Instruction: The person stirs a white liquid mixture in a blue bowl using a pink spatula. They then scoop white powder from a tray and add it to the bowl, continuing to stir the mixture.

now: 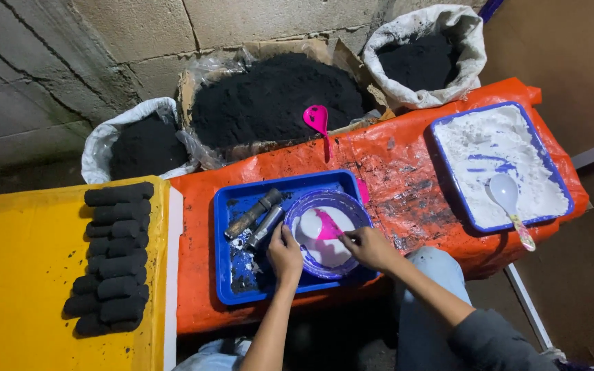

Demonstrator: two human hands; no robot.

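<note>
Spoon (327, 227) pinched in right hand (372, 249) fingers; left hand (285, 255) fingers grip bowl (359, 209) rim.

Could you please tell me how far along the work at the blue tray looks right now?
Done: black cylinders lie stacked on the yellow sheet. In hand: the left hand steadies the purple bowl while the right hand works a pink spoon in white powder. Left: heaps of black powder.

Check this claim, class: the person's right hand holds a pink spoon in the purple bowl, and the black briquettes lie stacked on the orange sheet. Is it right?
Not quite. The head view shows the black briquettes on the yellow sheet, not the orange sheet. The right hand does hold the pink spoon in the purple bowl.
</note>
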